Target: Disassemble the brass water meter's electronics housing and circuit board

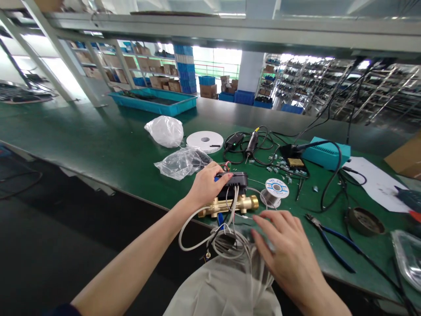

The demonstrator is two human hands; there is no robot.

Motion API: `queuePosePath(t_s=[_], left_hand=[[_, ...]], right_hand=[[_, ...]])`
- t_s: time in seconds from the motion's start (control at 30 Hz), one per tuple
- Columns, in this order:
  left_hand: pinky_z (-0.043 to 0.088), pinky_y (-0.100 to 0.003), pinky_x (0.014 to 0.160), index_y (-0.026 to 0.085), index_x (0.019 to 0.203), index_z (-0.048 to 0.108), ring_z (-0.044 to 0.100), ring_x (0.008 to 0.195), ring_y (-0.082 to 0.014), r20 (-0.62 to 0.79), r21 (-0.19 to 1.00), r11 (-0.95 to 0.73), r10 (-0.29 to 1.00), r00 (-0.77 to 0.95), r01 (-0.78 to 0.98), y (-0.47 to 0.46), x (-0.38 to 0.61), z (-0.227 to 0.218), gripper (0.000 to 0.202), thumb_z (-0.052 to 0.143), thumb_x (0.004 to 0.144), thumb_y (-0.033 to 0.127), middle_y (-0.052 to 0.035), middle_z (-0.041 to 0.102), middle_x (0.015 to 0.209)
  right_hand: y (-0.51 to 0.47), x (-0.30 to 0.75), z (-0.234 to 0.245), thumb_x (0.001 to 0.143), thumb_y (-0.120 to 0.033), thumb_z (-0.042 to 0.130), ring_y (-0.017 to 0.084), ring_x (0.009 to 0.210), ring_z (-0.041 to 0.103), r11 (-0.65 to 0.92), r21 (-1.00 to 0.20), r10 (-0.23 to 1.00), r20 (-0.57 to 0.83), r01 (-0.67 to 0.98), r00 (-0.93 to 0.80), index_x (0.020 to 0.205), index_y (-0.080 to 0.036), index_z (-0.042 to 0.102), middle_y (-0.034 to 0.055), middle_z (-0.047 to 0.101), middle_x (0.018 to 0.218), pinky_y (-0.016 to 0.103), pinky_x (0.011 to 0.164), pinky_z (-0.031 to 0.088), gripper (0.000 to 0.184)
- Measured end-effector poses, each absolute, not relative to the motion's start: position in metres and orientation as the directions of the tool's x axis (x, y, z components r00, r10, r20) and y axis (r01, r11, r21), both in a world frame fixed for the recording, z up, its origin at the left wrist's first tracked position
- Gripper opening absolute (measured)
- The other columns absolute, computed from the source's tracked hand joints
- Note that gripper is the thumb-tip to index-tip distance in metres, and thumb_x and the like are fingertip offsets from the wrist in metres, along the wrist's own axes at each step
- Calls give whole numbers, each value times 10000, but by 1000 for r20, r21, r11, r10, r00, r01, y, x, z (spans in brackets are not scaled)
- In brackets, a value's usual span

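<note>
Hidden part: the left hand [204, 186] covers the 9 o'clock end of the black plastic box [239, 179].
Hard to make out: a small dark piece [227, 239] among the coiled grey cables [243, 245], at 6 o'clock from the box.
Cut off: a clear plastic container [396, 248], at the frame's 4 o'clock edge.
Brass look: a shiny, cylindrical brass pipe body [248, 202] lies just below the box, at its 6 o'clock.
Left grip: grasping the box.
Right hand [286, 241]: at 5 o'clock from the box, fingers half curled; cannot tell whether they pinch anything.
</note>
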State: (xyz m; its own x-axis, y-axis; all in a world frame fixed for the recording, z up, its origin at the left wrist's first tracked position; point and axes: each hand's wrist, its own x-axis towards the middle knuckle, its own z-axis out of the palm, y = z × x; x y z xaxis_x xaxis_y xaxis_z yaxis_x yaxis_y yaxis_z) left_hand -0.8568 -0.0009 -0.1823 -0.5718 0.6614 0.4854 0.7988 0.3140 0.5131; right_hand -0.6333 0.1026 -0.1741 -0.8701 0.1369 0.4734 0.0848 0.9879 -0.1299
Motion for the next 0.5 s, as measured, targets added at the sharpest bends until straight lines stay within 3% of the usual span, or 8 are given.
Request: queuePosePath(t_s=[0.17, 0.33, 0.43, 0.5], left_hand=[[421, -304, 735, 160, 757, 560, 553, 797, -179, 487, 505, 315, 665, -566, 804, 0, -857, -181, 263, 505, 898, 376, -26, 548, 820], [423, -302, 735, 162, 763, 559, 554, 794, -176, 476, 512, 313, 671, -568, 800, -1, -858, -181, 254, 508, 895, 372, -25, 549, 821], [423, -307, 735, 163, 751, 563, 552, 785, -177, 471, 532, 305, 669, -575, 790, 0, -858, -180, 258, 507, 888, 374, -25, 553, 813], [422, -312, 732, 165, 728, 565, 550, 775, -178, 459, 554, 295, 672, -581, 779, 1, -859, -177, 262, 516, 876, 376, -25, 555, 801]], right_hand=[[88, -685, -186, 834, -229, 580, 232, 847, 482, 985, -108, 164, 378, 132, -911, 853, -199, 676, 62, 607, 854, 344, 695, 361, 102], [103, -669, -184, 815, -173, 593, 205, 775, 462, 995, -64, 101, 388, 82, -916, 672, -204, 638, 38, 580, 765, 330, 653, 321, 153], [122, -641, -179, 848, -211, 553, 189, 739, 465, 975, -159, 208, 413, 155, -887, 723, -205, 636, 26, 577, 747, 331, 669, 334, 151], [139, -624, -181, 872, -281, 524, 172, 729, 497, 921, -302, 370, 475, 247, -799, 780, -197, 637, 22, 596, 758, 315, 685, 369, 169]])
